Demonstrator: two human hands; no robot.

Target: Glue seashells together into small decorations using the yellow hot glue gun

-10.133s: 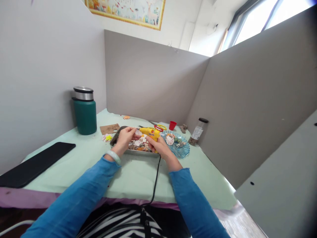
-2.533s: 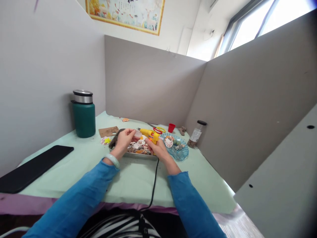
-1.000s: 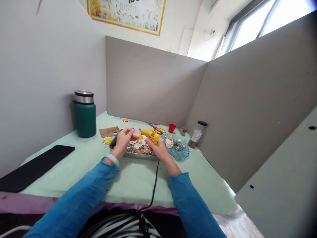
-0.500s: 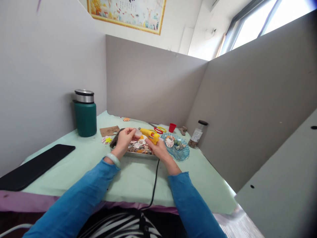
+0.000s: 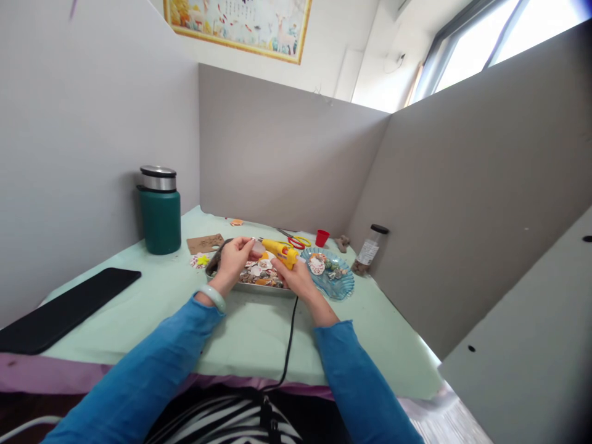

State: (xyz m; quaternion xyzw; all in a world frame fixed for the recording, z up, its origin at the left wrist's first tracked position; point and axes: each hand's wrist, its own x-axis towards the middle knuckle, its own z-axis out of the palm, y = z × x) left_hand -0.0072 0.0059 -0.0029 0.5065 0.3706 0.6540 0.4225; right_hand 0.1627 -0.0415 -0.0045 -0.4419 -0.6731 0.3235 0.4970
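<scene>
My right hand (image 5: 298,277) is wrapped round a yellow hot glue gun (image 5: 280,251) whose nozzle points left. The fingers of my left hand (image 5: 234,262) pinch a pale, thin, shell-like piece (image 5: 258,249) just in front of the nozzle. Whether nozzle and piece touch, I cannot tell. Both hands are over a metal tray (image 5: 272,291) with seashells (image 5: 263,271) in it, partly hidden by the hands. From the gun a black cord (image 5: 290,339) runs down over the table's front edge.
A blue glass plate (image 5: 341,292) with shell pieces stands right of the tray, scissors (image 5: 296,242) and a red cup (image 5: 322,238) behind. Further right leans a jar (image 5: 370,250). On the left are a green bottle (image 5: 160,219), brown card (image 5: 203,243) and black mat (image 5: 69,308).
Compared with ten seconds ago, the glue gun tilts a little more, its rear end lower. Both hands keep their holds and have barely moved over the last second.
</scene>
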